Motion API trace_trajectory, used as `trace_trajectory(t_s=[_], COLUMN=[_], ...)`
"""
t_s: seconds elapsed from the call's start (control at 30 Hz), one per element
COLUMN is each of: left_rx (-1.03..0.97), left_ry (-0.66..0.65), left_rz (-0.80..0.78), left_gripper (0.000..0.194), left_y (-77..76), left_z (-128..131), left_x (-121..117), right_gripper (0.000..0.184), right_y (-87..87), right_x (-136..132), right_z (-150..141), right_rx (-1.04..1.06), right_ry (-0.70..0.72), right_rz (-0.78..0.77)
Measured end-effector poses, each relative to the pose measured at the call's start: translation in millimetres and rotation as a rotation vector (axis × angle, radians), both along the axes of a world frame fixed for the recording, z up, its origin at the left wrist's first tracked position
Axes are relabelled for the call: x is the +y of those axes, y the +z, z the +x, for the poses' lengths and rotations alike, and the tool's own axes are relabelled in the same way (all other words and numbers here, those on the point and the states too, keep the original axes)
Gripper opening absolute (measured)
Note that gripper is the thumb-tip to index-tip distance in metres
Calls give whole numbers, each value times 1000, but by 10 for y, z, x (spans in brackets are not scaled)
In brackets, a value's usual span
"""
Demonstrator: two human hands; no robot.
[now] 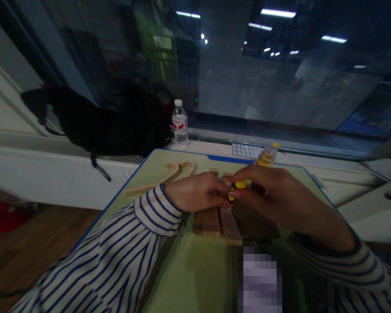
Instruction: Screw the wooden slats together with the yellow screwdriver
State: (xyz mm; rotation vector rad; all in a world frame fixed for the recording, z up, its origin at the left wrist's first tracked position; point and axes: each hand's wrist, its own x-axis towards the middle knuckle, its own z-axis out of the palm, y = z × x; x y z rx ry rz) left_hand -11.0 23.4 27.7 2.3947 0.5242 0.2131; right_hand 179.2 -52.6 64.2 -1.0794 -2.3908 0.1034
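My right hand [276,195] is closed in a pinch on a small yellow-and-black piece [240,184], rounded and bright at one end. Its exact kind does not show. Fingertips of my left hand [200,191] close on the lower dark part [230,199] with yellow on it, and I cannot tell whether this is the same piece. Beneath both hands lie flat wooden strips [231,228], side by side, their middles partly covered by my fingers. A darker brown board or shadow spreads under them to the right.
Two hook-ended wooden pieces [153,184] lie left on the green, blue-edged table [195,278]. Behind stand a water bottle [180,126] and a clear bottle with yellow contents [267,155]. A black bag [107,124] rests on the sill by the window. A blue-white grid sheet [244,150] lies there too.
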Motion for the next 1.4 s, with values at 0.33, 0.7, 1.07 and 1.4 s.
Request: trace_trajectory(t_s=[0.33,0.7,1.07,1.4], left_rx=[-51,-26,-71,-144], left_ry=[87,111,67,29], left_rz=[35,-3,-114,-116], left_gripper=[16,16,14,16], left_y=[17,63,27,59], left_z=[2,-7,-10,-11], left_x=[-6,-11,28,74], right_gripper=[15,22,41,34], right_y=[-5,-14,106,59], right_x=[14,36,71,134], right_z=[4,-14,113,141], right_rx=[14,55,191,197], right_ry=[-1,-12,151,134], right_rz=[5,-109,-241,-244])
